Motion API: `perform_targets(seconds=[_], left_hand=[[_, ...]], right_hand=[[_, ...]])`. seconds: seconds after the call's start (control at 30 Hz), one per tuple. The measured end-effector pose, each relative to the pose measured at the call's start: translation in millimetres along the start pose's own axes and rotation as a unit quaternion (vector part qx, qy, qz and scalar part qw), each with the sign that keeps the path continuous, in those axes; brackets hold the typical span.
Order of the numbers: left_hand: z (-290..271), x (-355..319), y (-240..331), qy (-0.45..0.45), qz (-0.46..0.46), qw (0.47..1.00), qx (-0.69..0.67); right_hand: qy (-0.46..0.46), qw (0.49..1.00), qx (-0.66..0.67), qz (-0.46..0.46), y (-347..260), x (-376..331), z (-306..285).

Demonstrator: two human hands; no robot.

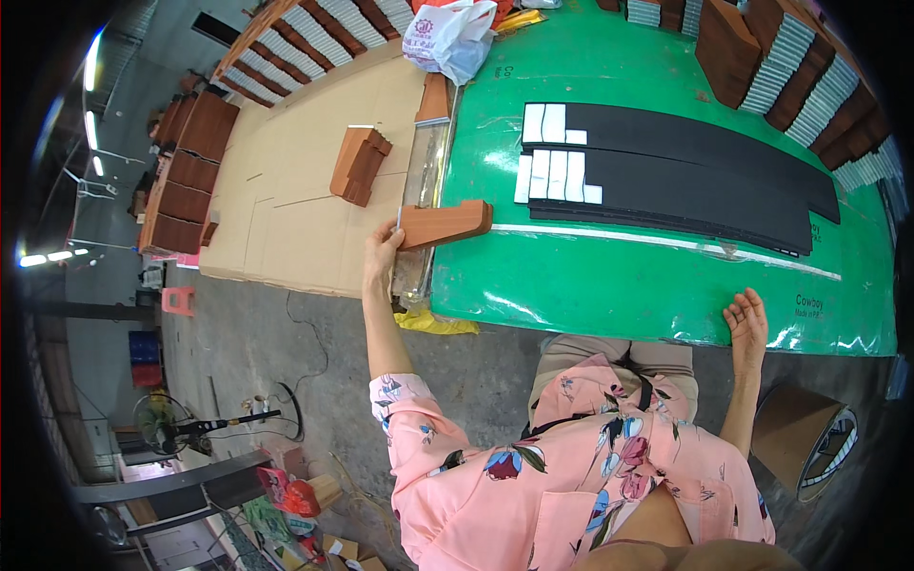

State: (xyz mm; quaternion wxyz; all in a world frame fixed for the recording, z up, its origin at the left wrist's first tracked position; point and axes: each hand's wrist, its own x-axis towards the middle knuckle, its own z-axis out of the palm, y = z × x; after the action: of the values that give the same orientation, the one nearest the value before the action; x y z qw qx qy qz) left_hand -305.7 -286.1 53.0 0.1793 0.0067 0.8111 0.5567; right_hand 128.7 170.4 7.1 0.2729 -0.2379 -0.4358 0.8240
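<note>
Left hand [383,251] grip pinching left end of brown block [444,225]. Right hand [747,324] grip loosely spread, at green tabletop's [609,285] near edge.

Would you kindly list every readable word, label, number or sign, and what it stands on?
Wording located, not copied:
Green mat, near right: two lines of dark lettering, legible.
Same mat, by the right end of the black strips: similar lettering, partly covered.
Same mat, far left: dark lettering, too small to read fully.
White plastic bag: round purple emblem, characters too small.
Black strips' front edge: tiny white marks, unreadable.
</note>
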Motion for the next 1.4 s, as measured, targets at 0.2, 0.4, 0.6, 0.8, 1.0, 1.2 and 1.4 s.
perform_targets(seconds=[0.2,0.4,0.6,0.8,1.0,1.2,1.4], left_hand=[[-3.9,4.4,-30.0,0.025,0.106,0.994,-0.033],[15.1,-47.8,-35.9,0.074,0.176,0.982,-0.006],[58.0,-103.4,-29.9,0.096,0.207,0.971,-0.074],[154.6,-146.4,-8.1,-0.027,0.172,0.98,-0.1],[261.2,-132.3,7.8,-0.121,0.219,0.96,-0.127],[281.4,-122.8,20.8,-0.193,0.33,0.924,0.006],[278.0,-122.9,20.9,-0.181,0.381,0.907,0.024]], right_hand=[[0.005,0.999,-0.039,0.003,-1.7,-4.8,20.0],[-0.119,0.975,-0.182,0.051,17.7,2.4,96.9],[-0.241,0.925,-0.293,-0.013,61.6,16.7,189.7],[-0.197,0.888,-0.391,-0.137,38.0,23.3,178.6],[-0.024,0.941,-0.336,-0.036,3.3,37.5,101.6],[-0.128,0.859,-0.474,-0.142,-25.7,43.5,68.4],[-0.229,0.819,-0.492,-0.187,-42.1,98.3,166.2]])
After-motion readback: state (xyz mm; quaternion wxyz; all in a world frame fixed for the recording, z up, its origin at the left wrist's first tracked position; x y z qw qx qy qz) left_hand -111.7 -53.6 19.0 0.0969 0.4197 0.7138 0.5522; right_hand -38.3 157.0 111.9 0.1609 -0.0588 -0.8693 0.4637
